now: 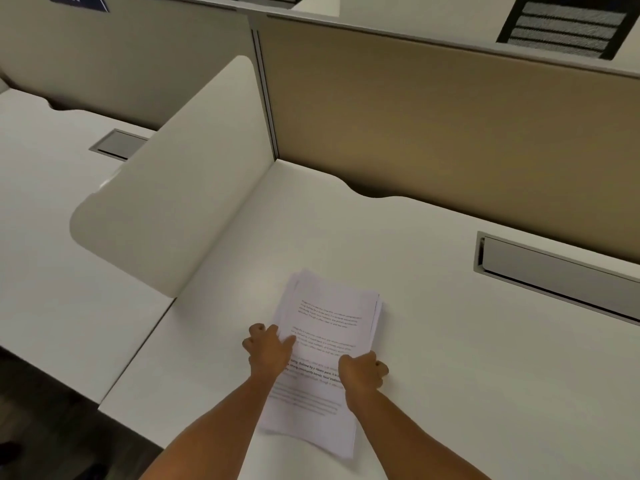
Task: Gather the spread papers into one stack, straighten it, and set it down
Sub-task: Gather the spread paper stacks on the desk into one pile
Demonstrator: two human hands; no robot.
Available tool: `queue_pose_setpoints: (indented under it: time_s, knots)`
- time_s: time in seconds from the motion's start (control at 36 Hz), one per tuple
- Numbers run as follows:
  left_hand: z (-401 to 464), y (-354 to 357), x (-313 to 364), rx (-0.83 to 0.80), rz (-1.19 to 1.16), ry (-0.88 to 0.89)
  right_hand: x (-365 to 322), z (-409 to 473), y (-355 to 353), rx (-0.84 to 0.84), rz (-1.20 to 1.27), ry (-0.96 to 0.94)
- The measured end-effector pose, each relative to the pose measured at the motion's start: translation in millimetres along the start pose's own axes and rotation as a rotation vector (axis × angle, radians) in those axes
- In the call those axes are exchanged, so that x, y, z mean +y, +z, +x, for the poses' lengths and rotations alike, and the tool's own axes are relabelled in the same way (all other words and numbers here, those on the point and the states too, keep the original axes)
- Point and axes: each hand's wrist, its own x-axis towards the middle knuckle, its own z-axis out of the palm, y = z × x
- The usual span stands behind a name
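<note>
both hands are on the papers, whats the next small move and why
Probably squeeze inward and square the edges. The left hand and right hand already grip opposite sides of the papers, but sheet corners still fan out at the far end, so the stack isn't straight yet.

White papers (325,344) with lines of black and grey print, some lines bolder near the middle. Desk (433,341) off-white, plain. Side divider (180,188) same off-white. Back panel (450,133) tan, plain fabric look, pale grey frame along its top. Cable slot cover (554,271) light grey with dark gap. Vent (564,27) black frame, grey striped slats. Sign (78,1) dark blue with white characters. Floor (52,427) dark brown.
</note>
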Motion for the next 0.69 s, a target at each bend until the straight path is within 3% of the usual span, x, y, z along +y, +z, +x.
queue_pose_setpoints:
  time_s: [0.19,0.39,0.53,0.69]
  knots:
    - [4.7,-7.8,-2.3,-0.028,-0.048,0.064,-1.8,7.7,1.6,-0.035,0.205,0.003]
    - [-0.4,-10.9,-5.5,-0.093,-0.089,0.071,3.0,18.7,-12.4,-0.182,0.43,0.079]
    - [-7.1,-11.2,-8.3,-0.178,-0.422,0.044,12.5,23.5,-26.4,-0.333,0.453,0.117]
    - [-20.0,-14.9,-13.7,-0.335,-0.596,0.1,26.7,23.4,-43.1,-0.407,0.498,0.096]
